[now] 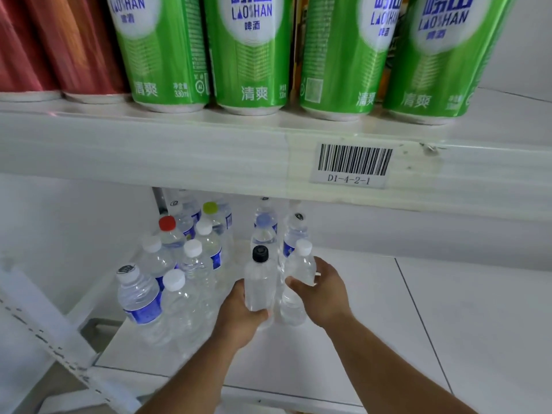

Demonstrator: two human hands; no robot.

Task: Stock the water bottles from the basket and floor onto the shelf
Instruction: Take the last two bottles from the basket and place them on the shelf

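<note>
On the lower white shelf [373, 324] stand several clear water bottles [179, 264] with white, red, green and blue caps, grouped at the left and back. My left hand [239, 321] grips a clear bottle with a black cap [259, 282], upright on the shelf. My right hand [324, 294] holds a clear bottle with a white cap [302, 262] just to the right of it, touching the neighbouring bottles. Neither the basket nor the floor is in view.
The shelf above carries several green Laoshan beer cans [251, 55] and red cans [59, 46]; its front edge bears a barcode label [354, 164] reading D1-4-2-1. A perforated shelf upright [50, 348] slants at the lower left. The lower shelf's right part is bare white board.
</note>
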